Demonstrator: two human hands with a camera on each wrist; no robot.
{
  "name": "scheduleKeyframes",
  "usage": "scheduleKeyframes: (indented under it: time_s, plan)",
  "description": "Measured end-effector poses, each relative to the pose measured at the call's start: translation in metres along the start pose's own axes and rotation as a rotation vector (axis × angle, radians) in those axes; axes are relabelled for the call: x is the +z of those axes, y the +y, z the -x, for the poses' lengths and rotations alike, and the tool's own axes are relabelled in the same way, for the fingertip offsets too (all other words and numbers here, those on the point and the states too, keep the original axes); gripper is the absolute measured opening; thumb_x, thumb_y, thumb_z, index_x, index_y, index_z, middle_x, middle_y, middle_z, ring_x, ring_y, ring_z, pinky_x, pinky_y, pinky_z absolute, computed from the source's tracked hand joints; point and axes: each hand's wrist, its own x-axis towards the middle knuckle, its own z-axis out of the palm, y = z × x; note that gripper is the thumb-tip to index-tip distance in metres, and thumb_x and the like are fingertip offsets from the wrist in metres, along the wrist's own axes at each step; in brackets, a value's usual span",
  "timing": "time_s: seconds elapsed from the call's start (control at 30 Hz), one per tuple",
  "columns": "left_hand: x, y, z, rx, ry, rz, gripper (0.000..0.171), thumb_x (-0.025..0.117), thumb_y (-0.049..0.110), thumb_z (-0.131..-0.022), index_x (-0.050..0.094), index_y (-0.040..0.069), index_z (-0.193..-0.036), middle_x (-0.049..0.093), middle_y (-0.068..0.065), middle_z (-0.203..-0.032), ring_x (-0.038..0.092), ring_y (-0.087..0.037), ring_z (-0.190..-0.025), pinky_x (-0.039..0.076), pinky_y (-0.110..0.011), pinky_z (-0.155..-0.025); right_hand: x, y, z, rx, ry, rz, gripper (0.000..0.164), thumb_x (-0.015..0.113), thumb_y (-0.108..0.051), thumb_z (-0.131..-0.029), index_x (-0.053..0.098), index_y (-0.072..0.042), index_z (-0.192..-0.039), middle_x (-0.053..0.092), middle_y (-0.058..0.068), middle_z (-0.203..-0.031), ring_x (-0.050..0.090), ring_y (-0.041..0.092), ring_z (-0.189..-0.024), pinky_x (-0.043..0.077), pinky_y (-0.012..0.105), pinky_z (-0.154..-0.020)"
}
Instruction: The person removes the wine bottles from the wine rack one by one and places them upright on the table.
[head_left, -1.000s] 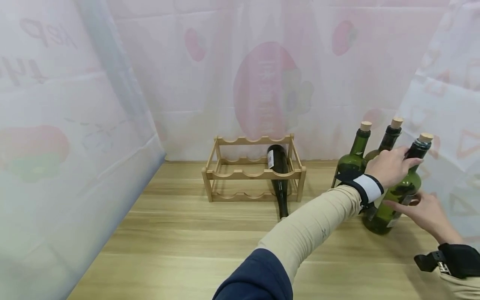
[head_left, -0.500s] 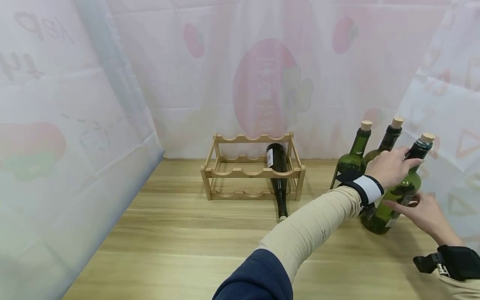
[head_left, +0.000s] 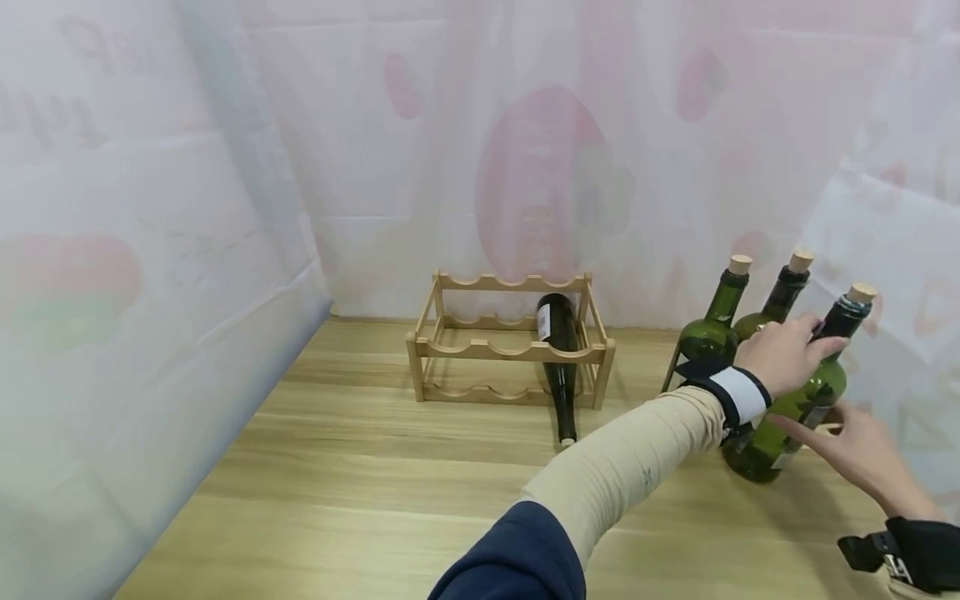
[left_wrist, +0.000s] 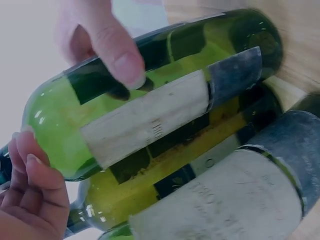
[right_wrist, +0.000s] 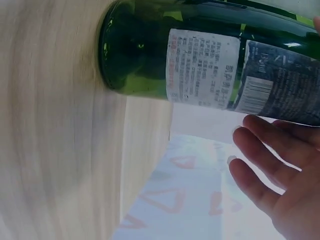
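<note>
At the right of the head view, a green wine bottle [head_left: 798,404] with a cork stands on the table. My left hand [head_left: 780,354] holds it at the neck; in the left wrist view its curled fingers [left_wrist: 37,172] are at that end. My right hand [head_left: 862,458] is around the lower body, and its thumb [left_wrist: 122,60] lies over the glass. In the right wrist view, its bent fingers [right_wrist: 267,170] lie along the bottle's label side. Two more corked green bottles, a left one [head_left: 708,333] and a right one [head_left: 780,296], stand just behind.
Mid-table stands a wooden wine rack [head_left: 498,352]. A dark bottle [head_left: 558,367] lies in its right slot, neck toward me. Pale printed curtains [head_left: 420,183] enclose the back and both sides of the wooden table [head_left: 337,500].
The head view has shifted slightly, so the rack and bottles appear a little lower. Both hands stay at the same bottle, with hardly any movement.
</note>
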Motion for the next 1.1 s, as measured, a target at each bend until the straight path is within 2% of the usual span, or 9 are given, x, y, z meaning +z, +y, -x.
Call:
scheduleKeyframes:
  time_s: [0.17, 0.2, 0.27, 0.4, 0.5, 0.6, 0.7, 0.9, 1.1]
  plan:
    - [0.006, -0.013, 0.012, -0.012, 0.027, 0.029, 0.040, 0.041, 0.055, -0.099, 0.046, 0.038, -0.134, 0.064, 0.022, -0.116, 0.062, 0.008, -0.094, 0.045, -0.010, -0.064, 0.006, 0.003, 0.006, 0.016, 0.031, 0.061, 0.083, 0.051, -0.058, -0.094, 0.039, 0.014, -0.133, 0.049, 0.041, -0.117, 0.045, 0.055, -0.101, 0.040, 0.061, -0.075]
    - [0.006, -0.016, 0.015, -0.005, 0.034, 0.033, 0.043, 0.041, 0.054, -0.099, 0.043, 0.037, -0.138, 0.064, 0.022, -0.118, 0.062, 0.008, -0.095, 0.045, -0.009, -0.064, 0.005, 0.001, 0.008, 0.002, 0.022, 0.056, 0.082, 0.051, -0.056, -0.094, 0.039, 0.016, -0.133, 0.048, 0.043, -0.117, 0.045, 0.056, -0.101, 0.040, 0.062, -0.076]
    - [0.004, -0.023, 0.021, 0.023, 0.043, 0.028, 0.042, 0.041, 0.052, -0.100, 0.044, 0.035, -0.138, 0.066, 0.021, -0.108, 0.061, 0.009, -0.083, 0.043, -0.010, -0.057, 0.002, -0.005, 0.012, -0.016, 0.037, 0.073, 0.080, 0.054, -0.053, -0.094, 0.043, 0.018, -0.128, 0.051, 0.043, -0.114, 0.049, 0.056, -0.098, 0.042, 0.061, -0.075]
    - [-0.004, -0.039, 0.032, 0.072, 0.054, 0.000, 0.037, 0.040, 0.047, -0.102, 0.051, 0.029, -0.132, 0.065, 0.019, -0.100, 0.056, 0.007, -0.071, 0.039, -0.009, -0.053, 0.028, 0.062, -0.016, -0.048, 0.141, 0.134, 0.076, 0.056, -0.060, -0.089, 0.053, 0.008, -0.122, 0.058, 0.035, -0.108, 0.057, 0.047, -0.089, 0.042, 0.057, -0.075]
    - [-0.011, -0.052, 0.042, 0.107, 0.067, -0.057, 0.034, 0.041, 0.044, -0.102, 0.058, 0.026, -0.125, 0.065, 0.016, -0.103, 0.057, 0.006, -0.076, 0.040, -0.009, -0.057, 0.032, 0.078, -0.021, -0.054, 0.161, 0.170, 0.073, 0.055, -0.065, -0.087, 0.061, 0.002, -0.113, 0.065, 0.025, -0.098, 0.058, 0.040, -0.081, 0.040, 0.055, -0.074]
    - [-0.017, -0.065, 0.051, 0.137, 0.078, -0.123, 0.032, 0.043, 0.042, -0.102, 0.063, 0.022, -0.117, 0.064, 0.012, -0.101, 0.058, 0.003, -0.081, 0.041, -0.009, -0.062, 0.009, 0.017, 0.007, -0.055, 0.129, 0.188, 0.063, 0.057, -0.060, -0.089, 0.068, 0.002, -0.094, 0.069, 0.015, -0.078, 0.058, 0.031, -0.065, 0.042, 0.052, -0.068]
    - [-0.025, -0.077, 0.060, 0.144, 0.081, -0.170, 0.031, 0.044, 0.041, -0.102, 0.065, 0.020, -0.111, 0.063, 0.009, -0.100, 0.058, 0.000, -0.085, 0.043, -0.010, -0.066, -0.005, -0.019, 0.023, -0.069, 0.096, 0.194, 0.059, 0.057, -0.056, -0.091, 0.071, 0.001, -0.083, 0.067, 0.007, -0.067, 0.058, 0.026, -0.059, 0.042, 0.051, -0.066]
    - [-0.037, -0.100, 0.079, 0.131, 0.094, -0.203, 0.030, 0.046, 0.038, -0.102, 0.065, 0.017, -0.113, 0.065, 0.006, -0.106, 0.059, -0.003, -0.093, 0.044, -0.011, -0.072, -0.002, -0.023, 0.025, -0.063, 0.080, 0.232, 0.060, 0.053, -0.058, -0.092, 0.071, -0.002, -0.080, 0.062, 0.004, -0.066, 0.052, 0.020, -0.057, 0.041, 0.050, -0.066]
    - [-0.042, -0.125, 0.096, 0.116, 0.169, -0.288, 0.026, 0.049, 0.037, -0.101, 0.067, 0.019, -0.106, 0.065, 0.005, -0.102, 0.061, -0.008, -0.095, 0.044, -0.018, -0.072, 0.001, -0.031, 0.027, -0.062, 0.016, 0.228, 0.063, 0.051, -0.059, -0.093, 0.071, 0.001, -0.090, 0.066, 0.004, -0.072, 0.057, 0.022, -0.064, 0.044, 0.052, -0.068]
